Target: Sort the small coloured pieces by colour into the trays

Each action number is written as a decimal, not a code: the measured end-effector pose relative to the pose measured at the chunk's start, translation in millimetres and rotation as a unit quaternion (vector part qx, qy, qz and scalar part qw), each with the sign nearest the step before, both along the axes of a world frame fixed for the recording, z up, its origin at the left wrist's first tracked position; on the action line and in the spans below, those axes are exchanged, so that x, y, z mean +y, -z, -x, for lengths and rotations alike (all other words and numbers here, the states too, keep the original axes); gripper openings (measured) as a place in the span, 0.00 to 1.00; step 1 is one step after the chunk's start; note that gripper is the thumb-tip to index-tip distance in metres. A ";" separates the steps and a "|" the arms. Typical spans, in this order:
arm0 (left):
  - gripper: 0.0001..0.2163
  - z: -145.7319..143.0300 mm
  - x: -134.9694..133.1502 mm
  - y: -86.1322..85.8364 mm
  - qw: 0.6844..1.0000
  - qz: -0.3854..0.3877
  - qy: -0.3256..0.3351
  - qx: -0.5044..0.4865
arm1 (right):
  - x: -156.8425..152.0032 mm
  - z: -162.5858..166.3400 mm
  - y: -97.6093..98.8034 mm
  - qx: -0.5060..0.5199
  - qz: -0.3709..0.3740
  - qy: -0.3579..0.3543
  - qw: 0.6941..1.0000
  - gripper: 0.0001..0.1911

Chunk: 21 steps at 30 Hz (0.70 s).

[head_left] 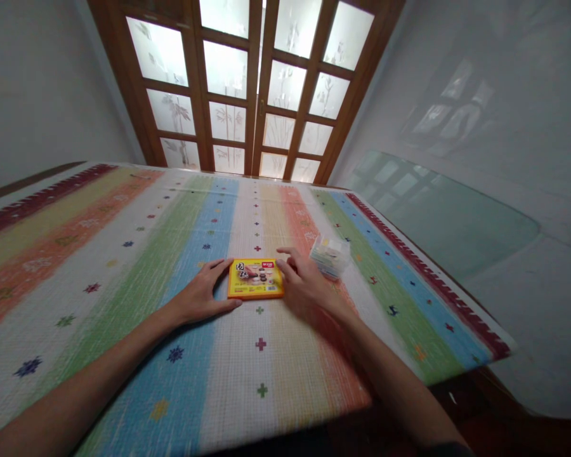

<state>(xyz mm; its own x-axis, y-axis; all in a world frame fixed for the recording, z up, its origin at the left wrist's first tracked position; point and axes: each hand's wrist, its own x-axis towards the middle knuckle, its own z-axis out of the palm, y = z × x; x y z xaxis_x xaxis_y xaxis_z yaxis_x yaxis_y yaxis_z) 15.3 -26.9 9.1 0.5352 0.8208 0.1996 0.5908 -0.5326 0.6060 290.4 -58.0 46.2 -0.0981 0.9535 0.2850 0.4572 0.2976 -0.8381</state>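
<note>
A flat yellow box (255,280), printed with Chinese characters and a picture of black and white Go stones, lies on the striped tablecloth. Around its left end is my left hand (204,294), fingertips at the far left corner and thumb along the near edge. My right hand (307,284) is against the box's right end, with one finger at the far right corner and another stretched out beyond it. The right thumb is hidden. Just right of that hand stands a clear plastic container (330,255) with pale flat contents I cannot make out.
The striped tablecloth (181,374) covers a long table, its near edge hanging close to me. Wooden doors with frosted panes (226,68) stand beyond the far end. A pale glass panel (438,212) leans along the white wall on the right.
</note>
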 end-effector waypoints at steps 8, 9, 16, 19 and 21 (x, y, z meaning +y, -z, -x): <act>0.41 1.2 1.4 3.7 0.999 -0.008 0.001 -0.031 | -18.9 -64.0 -39.0 0.021 -0.205 0.087 0.975 0.26; 0.40 1.1 1.7 3.8 0.999 -0.006 0.003 -0.035 | -16.9 -76.3 -36.2 -0.003 -0.235 0.129 0.963 0.26; 0.41 1.2 2.5 1.6 0.999 0.013 0.004 -0.035 | -4.8 -140.9 15.1 0.000 -0.144 0.221 0.965 0.44; 0.41 1.4 2.3 0.6 0.999 0.013 0.005 -0.038 | -5.9 -145.7 30.1 0.027 -0.052 0.184 0.981 0.54; 0.40 1.6 2.2 0.0 0.999 0.008 0.005 -0.041 | -6.2 -142.9 34.6 0.038 -0.015 0.165 0.985 0.59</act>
<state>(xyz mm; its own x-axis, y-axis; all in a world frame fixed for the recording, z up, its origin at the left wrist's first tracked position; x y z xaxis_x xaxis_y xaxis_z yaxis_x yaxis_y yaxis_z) 13.8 -24.7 9.0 0.5263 0.8187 0.2295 0.5330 -0.5280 0.6612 433.4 -64.2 11.7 0.2393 0.9206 0.3087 0.4690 0.1688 -0.8669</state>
